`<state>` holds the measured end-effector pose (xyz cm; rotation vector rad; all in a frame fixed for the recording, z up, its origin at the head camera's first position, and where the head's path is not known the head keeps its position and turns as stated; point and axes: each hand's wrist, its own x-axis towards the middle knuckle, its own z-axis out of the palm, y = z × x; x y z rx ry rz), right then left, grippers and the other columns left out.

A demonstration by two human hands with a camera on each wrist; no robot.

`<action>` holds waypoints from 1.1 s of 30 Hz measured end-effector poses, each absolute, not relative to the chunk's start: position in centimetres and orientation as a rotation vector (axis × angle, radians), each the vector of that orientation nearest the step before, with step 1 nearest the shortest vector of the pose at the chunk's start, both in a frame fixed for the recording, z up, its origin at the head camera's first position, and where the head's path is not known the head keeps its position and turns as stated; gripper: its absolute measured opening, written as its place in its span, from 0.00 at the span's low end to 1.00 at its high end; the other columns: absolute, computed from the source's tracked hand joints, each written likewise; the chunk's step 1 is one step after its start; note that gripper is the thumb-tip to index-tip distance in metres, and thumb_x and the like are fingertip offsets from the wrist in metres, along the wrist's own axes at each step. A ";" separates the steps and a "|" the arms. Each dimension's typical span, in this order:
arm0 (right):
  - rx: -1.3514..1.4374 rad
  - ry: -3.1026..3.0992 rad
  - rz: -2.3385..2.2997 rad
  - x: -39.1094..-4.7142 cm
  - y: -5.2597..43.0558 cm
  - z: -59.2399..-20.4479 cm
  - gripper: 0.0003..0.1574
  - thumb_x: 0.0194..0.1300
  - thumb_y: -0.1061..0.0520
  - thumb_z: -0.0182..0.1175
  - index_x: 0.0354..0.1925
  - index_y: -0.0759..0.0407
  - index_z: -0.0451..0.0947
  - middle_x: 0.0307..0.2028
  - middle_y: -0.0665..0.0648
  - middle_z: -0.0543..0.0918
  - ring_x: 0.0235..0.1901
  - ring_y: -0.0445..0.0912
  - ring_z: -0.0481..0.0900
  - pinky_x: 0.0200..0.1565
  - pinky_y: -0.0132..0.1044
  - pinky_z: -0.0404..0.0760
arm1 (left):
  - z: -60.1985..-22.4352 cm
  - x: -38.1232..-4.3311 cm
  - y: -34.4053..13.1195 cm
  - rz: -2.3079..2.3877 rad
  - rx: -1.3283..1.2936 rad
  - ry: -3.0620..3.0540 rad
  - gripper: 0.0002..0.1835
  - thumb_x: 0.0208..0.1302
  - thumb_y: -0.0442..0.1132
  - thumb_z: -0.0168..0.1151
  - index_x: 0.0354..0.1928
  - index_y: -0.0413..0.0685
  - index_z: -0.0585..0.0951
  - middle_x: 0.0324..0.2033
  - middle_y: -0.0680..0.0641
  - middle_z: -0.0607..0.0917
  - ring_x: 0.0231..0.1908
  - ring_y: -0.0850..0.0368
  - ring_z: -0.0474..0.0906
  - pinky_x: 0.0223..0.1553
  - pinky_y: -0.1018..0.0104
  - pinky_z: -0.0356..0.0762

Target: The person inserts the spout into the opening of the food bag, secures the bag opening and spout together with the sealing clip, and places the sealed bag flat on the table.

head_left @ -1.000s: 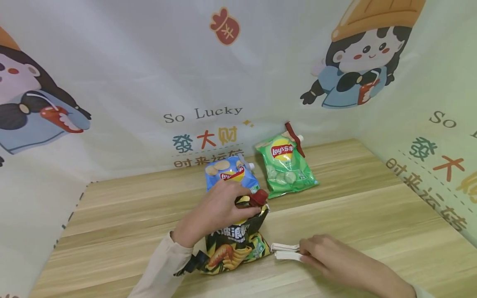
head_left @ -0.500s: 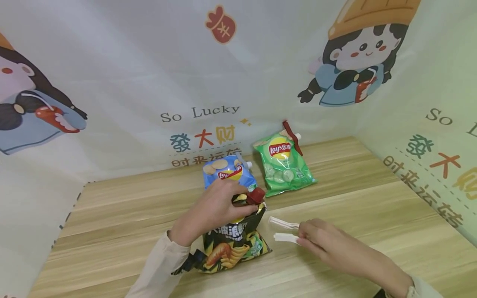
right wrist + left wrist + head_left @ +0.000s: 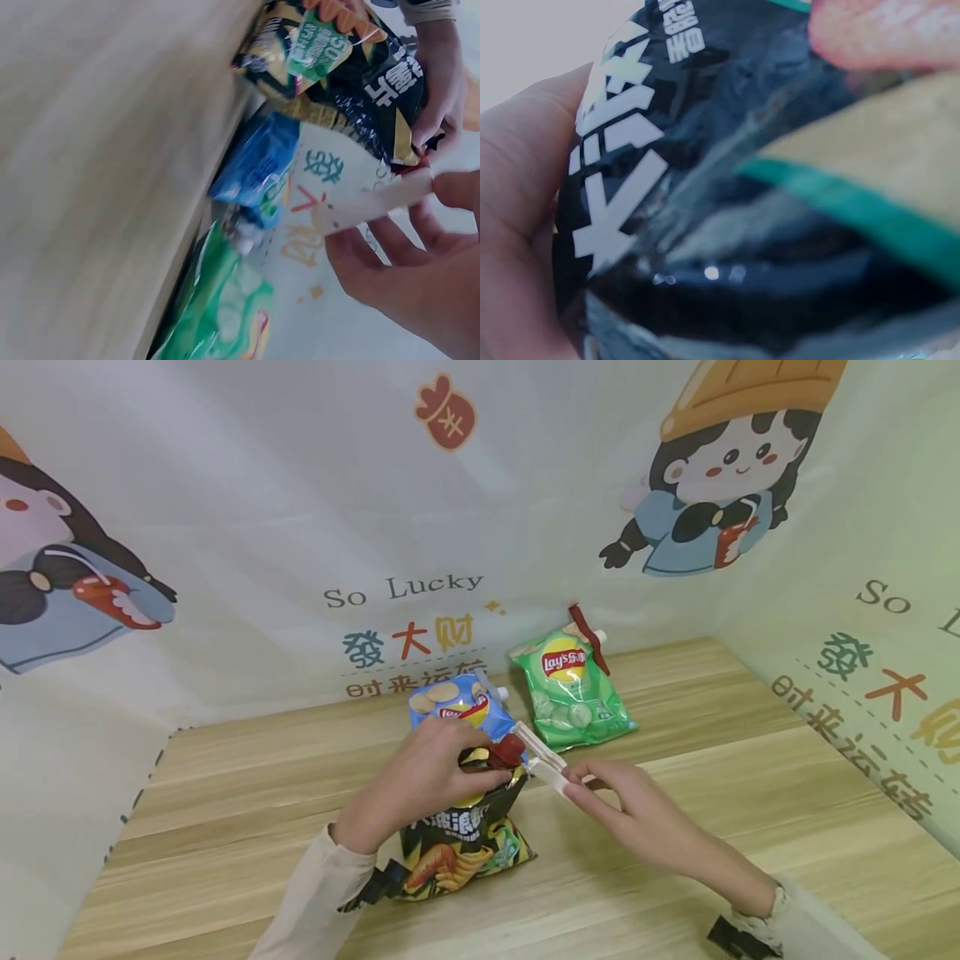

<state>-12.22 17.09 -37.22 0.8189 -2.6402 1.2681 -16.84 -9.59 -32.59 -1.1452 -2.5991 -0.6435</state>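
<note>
A black chip bag (image 3: pixel 461 856) stands on the wooden table, its top gathered in my left hand (image 3: pixel 416 777). My left thumb and fingers grip it just beside a red cap (image 3: pixel 508 749) at the bag's top. The left wrist view is filled by the bag's dark printed front (image 3: pixel 697 150), with part of the left hand (image 3: pixel 521 165) at its edge. Between my right hand's (image 3: pixel 645 818) thumb and fingers a two-armed white bag clip (image 3: pixel 549 775) is pinched, its arms spread. The free ends of those arms reach close to the red cap.
Behind the black bag lies a blue Lay's bag (image 3: pixel 427 706) with a white-capped clip, partly hidden by the left hand. A green Lay's bag (image 3: pixel 573 702) leans at the back, carrying a red clip (image 3: pixel 588 639). Printed cloth (image 3: pixel 300 485) walls the table in.
My right hand has lifted the white clip from low beside the black bag up to its top, the arms parting on the way. The left hand keeps its grip, shifting slightly.
</note>
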 end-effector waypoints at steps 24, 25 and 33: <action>0.973 -2.400 1.359 -14.5 12.9 -35.8 0.16 0.75 0.58 0.54 0.58 0.56 0.79 0.53 0.50 0.83 0.52 0.44 0.80 0.50 0.43 0.81 | -32.7 -16.8 -9.6 -0.642 -1.145 -2.593 0.08 0.58 0.48 0.73 0.30 0.55 0.86 0.24 0.63 0.83 0.23 0.66 0.70 0.34 0.66 0.69; 0.975 -2.404 1.363 -14.5 12.9 -35.8 0.16 0.75 0.58 0.54 0.58 0.56 0.79 0.53 0.50 0.83 0.52 0.44 0.80 0.51 0.43 0.81 | -32.7 -16.7 -9.6 -0.644 -1.144 -2.595 0.07 0.58 0.48 0.73 0.31 0.55 0.86 0.25 0.63 0.84 0.24 0.67 0.71 0.35 0.65 0.70; 0.929 -2.451 1.355 -15.0 14.1 -35.2 0.16 0.76 0.56 0.54 0.58 0.55 0.78 0.49 0.51 0.84 0.46 0.45 0.81 0.47 0.42 0.82 | -32.7 -16.7 -9.3 -0.643 -1.128 -2.624 0.08 0.58 0.49 0.73 0.31 0.54 0.87 0.23 0.63 0.83 0.23 0.67 0.71 0.37 0.65 0.68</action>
